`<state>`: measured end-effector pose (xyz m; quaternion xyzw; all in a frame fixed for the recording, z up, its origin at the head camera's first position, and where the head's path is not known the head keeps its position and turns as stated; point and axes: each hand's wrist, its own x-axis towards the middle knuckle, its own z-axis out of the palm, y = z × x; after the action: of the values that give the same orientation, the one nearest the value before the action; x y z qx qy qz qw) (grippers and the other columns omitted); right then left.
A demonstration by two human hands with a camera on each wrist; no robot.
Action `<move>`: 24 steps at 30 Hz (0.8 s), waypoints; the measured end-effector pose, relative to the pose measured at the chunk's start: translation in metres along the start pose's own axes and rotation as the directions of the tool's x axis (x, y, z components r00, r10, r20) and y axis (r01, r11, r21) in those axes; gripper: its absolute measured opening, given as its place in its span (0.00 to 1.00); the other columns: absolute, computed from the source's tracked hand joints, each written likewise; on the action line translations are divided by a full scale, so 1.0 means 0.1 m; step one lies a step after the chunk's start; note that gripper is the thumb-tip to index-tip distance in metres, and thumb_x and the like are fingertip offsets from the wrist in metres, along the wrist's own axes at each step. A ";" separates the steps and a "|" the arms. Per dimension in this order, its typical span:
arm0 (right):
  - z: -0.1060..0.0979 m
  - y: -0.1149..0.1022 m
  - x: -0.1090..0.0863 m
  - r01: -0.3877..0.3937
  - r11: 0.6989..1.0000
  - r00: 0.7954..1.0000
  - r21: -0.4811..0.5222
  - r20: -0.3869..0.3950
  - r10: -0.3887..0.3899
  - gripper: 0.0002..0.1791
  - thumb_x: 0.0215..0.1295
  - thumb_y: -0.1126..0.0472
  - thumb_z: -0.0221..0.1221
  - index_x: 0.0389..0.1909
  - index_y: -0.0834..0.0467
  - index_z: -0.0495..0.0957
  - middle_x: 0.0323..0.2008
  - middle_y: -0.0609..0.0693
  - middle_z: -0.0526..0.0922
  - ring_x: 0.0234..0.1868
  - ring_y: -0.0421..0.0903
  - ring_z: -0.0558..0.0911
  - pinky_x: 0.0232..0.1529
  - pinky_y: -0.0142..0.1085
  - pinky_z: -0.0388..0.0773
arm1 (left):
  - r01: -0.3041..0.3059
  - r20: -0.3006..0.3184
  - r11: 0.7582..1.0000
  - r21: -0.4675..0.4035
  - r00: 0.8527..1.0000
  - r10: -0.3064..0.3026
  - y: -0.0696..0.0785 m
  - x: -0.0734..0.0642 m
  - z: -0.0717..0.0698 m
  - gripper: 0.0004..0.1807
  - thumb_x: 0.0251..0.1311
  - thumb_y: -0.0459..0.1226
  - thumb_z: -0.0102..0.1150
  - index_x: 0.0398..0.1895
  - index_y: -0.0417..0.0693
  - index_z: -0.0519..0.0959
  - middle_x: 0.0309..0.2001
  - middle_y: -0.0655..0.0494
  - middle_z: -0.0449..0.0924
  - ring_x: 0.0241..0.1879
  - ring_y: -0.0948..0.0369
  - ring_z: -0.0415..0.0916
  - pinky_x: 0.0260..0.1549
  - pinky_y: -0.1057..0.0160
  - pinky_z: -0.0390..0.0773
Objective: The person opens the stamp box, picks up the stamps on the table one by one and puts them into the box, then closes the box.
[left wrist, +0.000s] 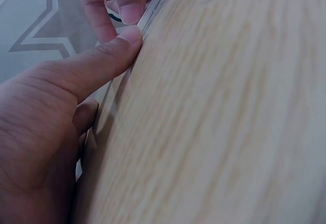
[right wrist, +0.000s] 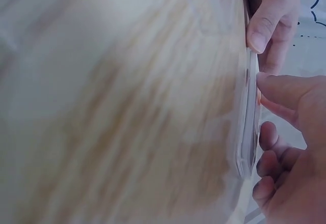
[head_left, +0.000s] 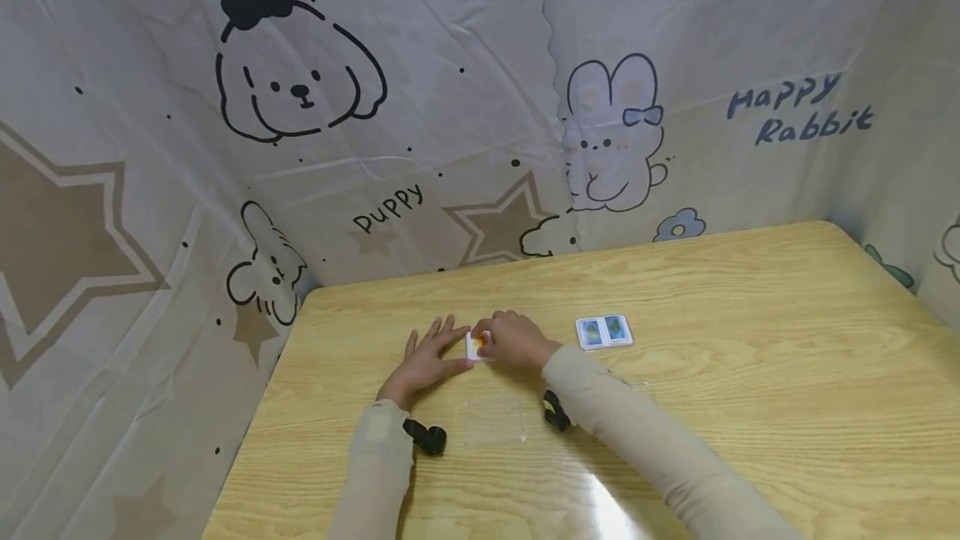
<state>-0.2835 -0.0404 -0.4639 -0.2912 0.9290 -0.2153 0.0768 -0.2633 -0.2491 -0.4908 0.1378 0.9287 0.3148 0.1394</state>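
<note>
A small white card (head_left: 474, 346) with an orange picture lies on the table between both hands, partly covered by fingers. My left hand (head_left: 427, 363) is spread at its left side, with forefinger and thumb reaching its edge. In the left wrist view, the thumb (left wrist: 112, 56) lies along a thin clear edge. My right hand (head_left: 517, 340) comes over the card from the right and pinches at it with thumb and forefinger. The right wrist view has the other fingers (right wrist: 270, 165) curled beside a flat, clear-edged stack (right wrist: 248, 127).
Right of the hands lies a white-bordered piece (head_left: 603, 332) with two blue-green pictures. A clear plastic tray or lid (head_left: 495, 423) lies nearer, between the forearms. Another clear edge shows by the right sleeve (head_left: 637, 432). The wooden table (head_left: 750, 340) meets a printed cloth (head_left: 465, 107) behind.
</note>
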 end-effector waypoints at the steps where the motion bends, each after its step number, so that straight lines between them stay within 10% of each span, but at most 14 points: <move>1: 0.00 0.00 0.00 0.003 1.000 1.000 -0.001 -0.002 -0.003 0.19 0.62 0.54 0.64 0.54 0.52 0.80 0.37 0.51 0.80 0.41 0.49 0.76 0.45 0.45 0.76 | -0.001 -0.001 1.000 -0.005 1.000 0.001 0.00 0.00 0.00 0.40 0.57 0.60 0.60 0.72 0.63 0.62 0.78 0.57 0.39 0.78 0.55 0.30 0.71 0.42 0.20; 24: -0.17 -0.03 -0.44 0.100 0.981 0.991 0.166 0.077 -0.114 0.28 0.62 0.51 0.64 0.61 0.59 0.73 0.44 0.55 0.80 0.45 0.48 0.78 0.47 0.43 0.78 | 0.009 0.000 0.999 0.041 1.000 -0.009 0.04 0.01 0.00 0.40 0.58 0.60 0.59 0.73 0.63 0.61 0.78 0.54 0.38 0.78 0.52 0.30 0.72 0.41 0.22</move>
<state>-0.2507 -0.0109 -0.4464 -0.3424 0.8873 -0.2809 0.1287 -0.2637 -0.2456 -0.4887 0.1362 0.9357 0.2949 0.1379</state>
